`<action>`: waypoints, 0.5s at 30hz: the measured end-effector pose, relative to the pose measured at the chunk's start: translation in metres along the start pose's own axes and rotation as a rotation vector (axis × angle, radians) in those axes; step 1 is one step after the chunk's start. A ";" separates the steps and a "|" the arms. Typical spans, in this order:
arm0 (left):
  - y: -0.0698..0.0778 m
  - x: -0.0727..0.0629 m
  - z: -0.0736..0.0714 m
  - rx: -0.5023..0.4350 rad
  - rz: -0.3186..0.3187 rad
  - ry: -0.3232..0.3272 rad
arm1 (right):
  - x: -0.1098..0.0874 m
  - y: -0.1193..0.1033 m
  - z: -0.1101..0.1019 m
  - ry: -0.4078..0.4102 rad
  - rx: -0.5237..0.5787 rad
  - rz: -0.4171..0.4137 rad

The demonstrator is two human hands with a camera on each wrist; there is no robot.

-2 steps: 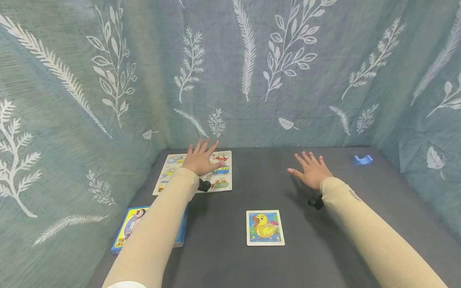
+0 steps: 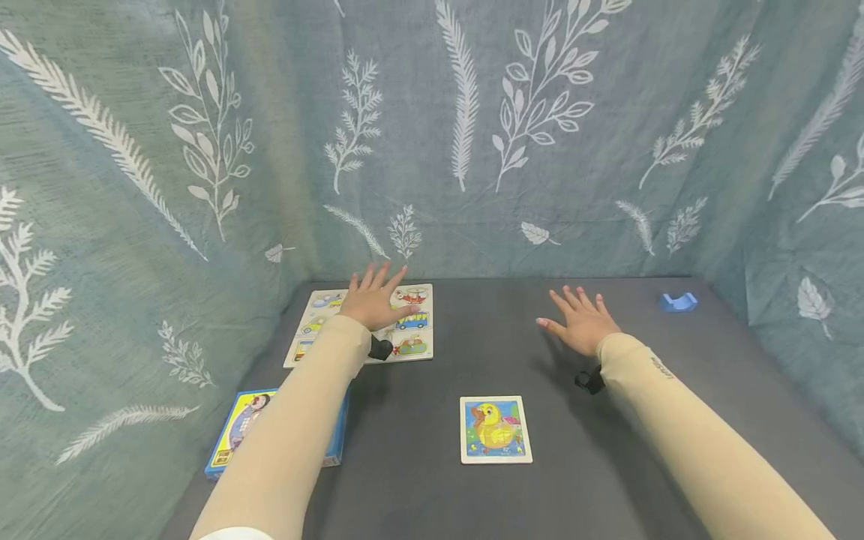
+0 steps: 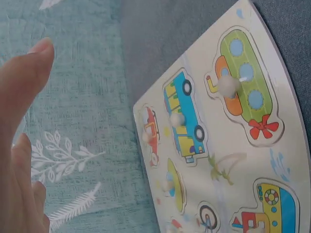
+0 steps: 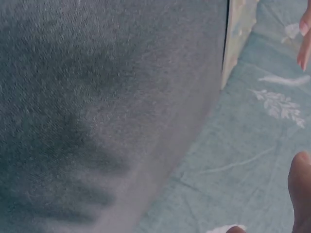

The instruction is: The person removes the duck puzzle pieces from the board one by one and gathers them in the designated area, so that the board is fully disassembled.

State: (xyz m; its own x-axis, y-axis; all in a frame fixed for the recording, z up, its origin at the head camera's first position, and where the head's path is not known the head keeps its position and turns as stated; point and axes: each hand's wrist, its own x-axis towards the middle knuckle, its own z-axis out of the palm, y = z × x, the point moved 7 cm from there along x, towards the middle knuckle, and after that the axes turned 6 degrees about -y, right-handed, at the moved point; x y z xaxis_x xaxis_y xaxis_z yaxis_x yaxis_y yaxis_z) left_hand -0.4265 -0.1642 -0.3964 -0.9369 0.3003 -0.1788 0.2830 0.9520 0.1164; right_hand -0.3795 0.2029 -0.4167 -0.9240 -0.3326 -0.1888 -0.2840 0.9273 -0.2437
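No text legible; sleeve lettering (image 2: 662, 367) blurred

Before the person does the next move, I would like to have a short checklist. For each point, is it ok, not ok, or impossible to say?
1. Left hand free: ok; fingers spread, holding nothing.
2. Right hand free: ok; fingers spread, holding nothing.
3. Duck puzzle flat and uncovered: ok; it lies on the dark table with nothing on it.
4. Vehicle board fully in sight from the head view: not ok; the left hand and left sleeve hide part of it.
5. Blue box closed: cannot tell; the left sleeve hides much of it.
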 end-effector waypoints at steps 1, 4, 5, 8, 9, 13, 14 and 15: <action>0.000 0.000 0.000 0.001 0.002 0.000 | 0.001 0.000 0.000 -0.002 0.001 0.001; 0.003 -0.005 -0.002 0.008 0.009 0.006 | 0.001 -0.001 -0.003 -0.002 0.005 0.000; 0.006 -0.010 -0.006 0.010 0.018 0.019 | 0.000 -0.001 -0.005 0.010 0.001 -0.002; 0.022 -0.029 -0.021 -0.010 0.038 0.116 | -0.004 -0.007 -0.010 0.097 0.017 -0.025; 0.030 -0.038 -0.026 -0.040 0.043 0.156 | -0.007 -0.011 -0.012 0.137 0.037 -0.040; 0.069 -0.077 -0.034 -0.251 0.093 0.295 | -0.020 -0.036 -0.010 0.251 0.187 -0.138; 0.081 -0.084 -0.031 -0.313 0.122 0.310 | -0.023 -0.043 -0.007 0.249 0.234 -0.164; 0.093 -0.090 -0.025 -0.370 0.150 0.309 | -0.025 -0.050 -0.001 0.234 0.274 -0.191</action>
State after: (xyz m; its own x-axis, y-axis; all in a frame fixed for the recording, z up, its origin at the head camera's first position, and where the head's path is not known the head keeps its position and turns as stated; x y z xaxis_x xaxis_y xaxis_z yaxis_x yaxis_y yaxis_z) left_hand -0.3210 -0.1045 -0.3446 -0.9242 0.3480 0.1572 0.3801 0.7984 0.4670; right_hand -0.3425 0.1652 -0.3986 -0.9034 -0.4173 0.0984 -0.4068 0.7618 -0.5041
